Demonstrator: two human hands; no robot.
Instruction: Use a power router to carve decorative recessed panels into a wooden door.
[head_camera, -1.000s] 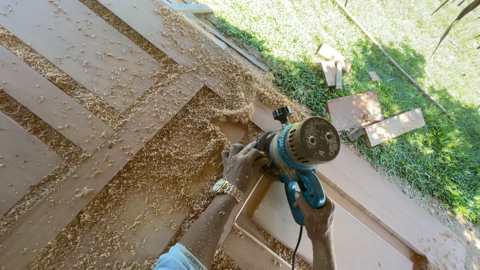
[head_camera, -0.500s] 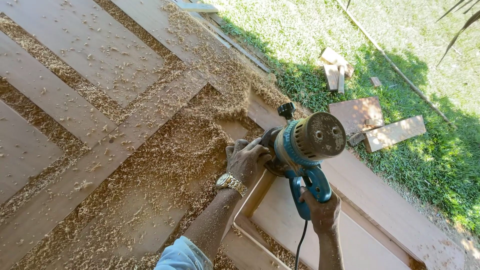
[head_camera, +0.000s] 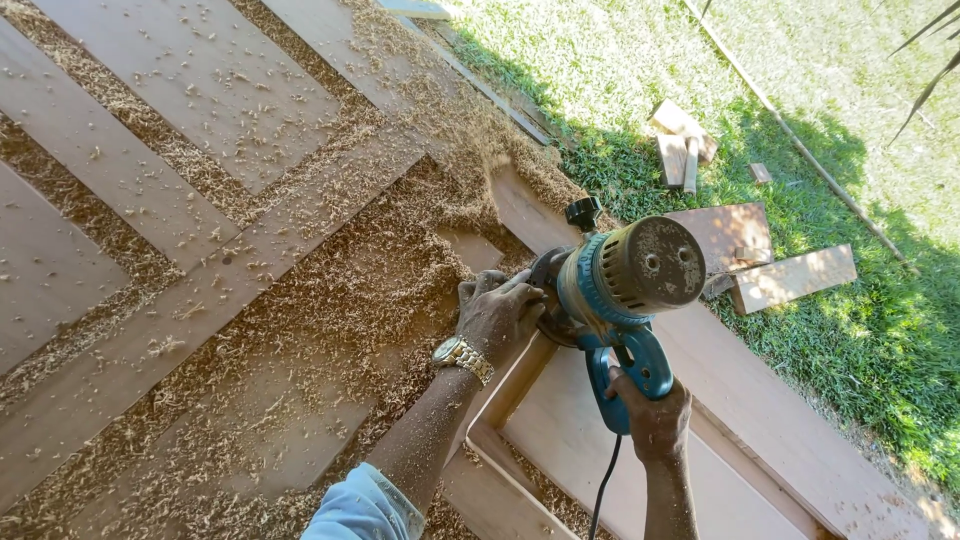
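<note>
Just past my left hand (head_camera: 500, 315), the blue router (head_camera: 620, 285) sits on the wooden door (head_camera: 200, 70), its dusty motor cap facing up at me. My left hand is curled tight around the router's near side knob, fingers pressed together, the metal wristwatch (head_camera: 462, 357) just behind it on a forearm dusted with chips. My right hand (head_camera: 655, 415) is clenched around the blue rear handle below the motor, and the black power cord (head_camera: 603, 490) hangs down beside that wrist.

Compared with a second ago, the router and both hands have travelled a little up and to the right along the raised frame rail (head_camera: 520, 380), away from my body. I judge the cut is advancing steadily along that moulded edge, with clean rail showing behind my hands. The grip of both hands looks the same across the frames; only the position has moved.

Left of my left hand lies a thick drift of wood shavings (head_camera: 330, 300), filling the grooves between the panels, about as heavy as before. Beyond the router, well apart from my hands, offcut boards (head_camera: 790, 278) rest on the grass (head_camera: 880, 350), unchanged
</note>
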